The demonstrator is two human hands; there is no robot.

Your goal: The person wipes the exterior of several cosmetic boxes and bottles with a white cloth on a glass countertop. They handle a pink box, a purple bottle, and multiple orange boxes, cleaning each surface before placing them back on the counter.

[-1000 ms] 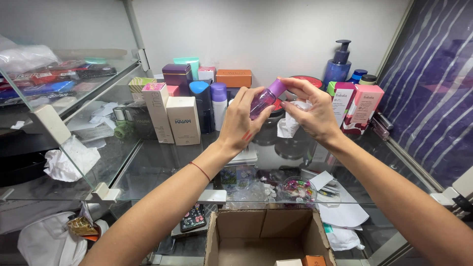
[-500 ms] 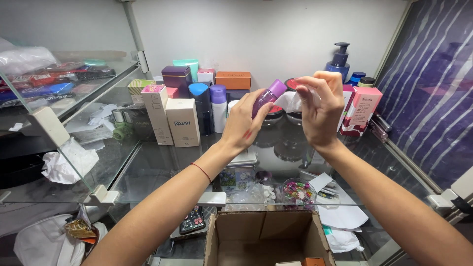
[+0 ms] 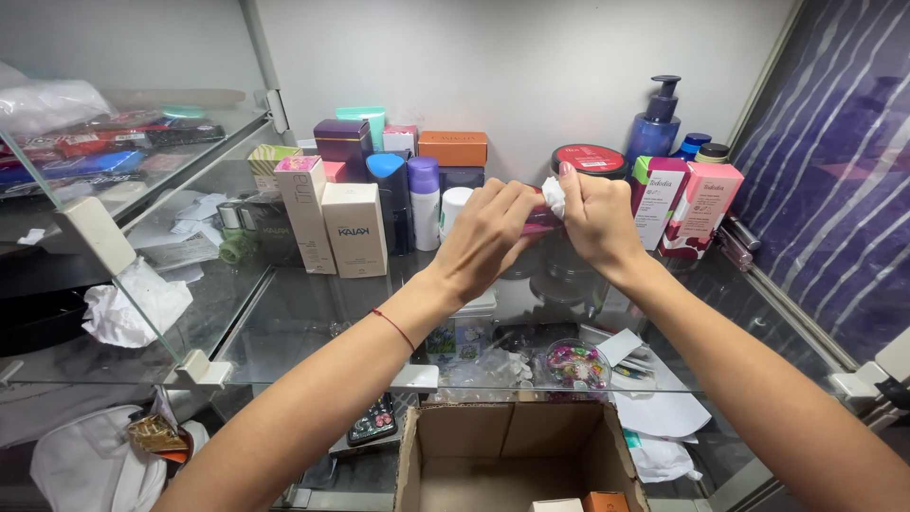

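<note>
Hands: left hand (image 3: 488, 232) and right hand (image 3: 592, 218) were raised together over the glass shelf (image 3: 313, 313), knuckles nearly touching.
Left hand: fingers were curled and clamped round a small pink-purple bottle (image 3: 540, 223), of which only a sliver showed between the two hands.
Right hand: fingers were pinched shut on a scrap of white tissue (image 3: 555, 194), pressed against the upper end of the bottle.
Bottle: it was held in the air in front of the row of boxes, off the shelf, lying roughly sideways as far as could be told.
Progress: wiping looked to be under way, with tissue on the bottle and both hands closed; whether the bottle was clean could not be told, since the hands hid most of it.
Left to do: by my judgement the bottle had not yet been set down anywhere.
Shelf behind: a cream cardboard box (image 3: 355, 242), a purple-capped white spray can (image 3: 425, 204) and a blue pump bottle (image 3: 654, 123) stood at the back, untouched.
Below: an open brown cardboard carton (image 3: 417, 455) sat under the shelf edge, with only a couple of small boxes visible at its bottom.
</note>
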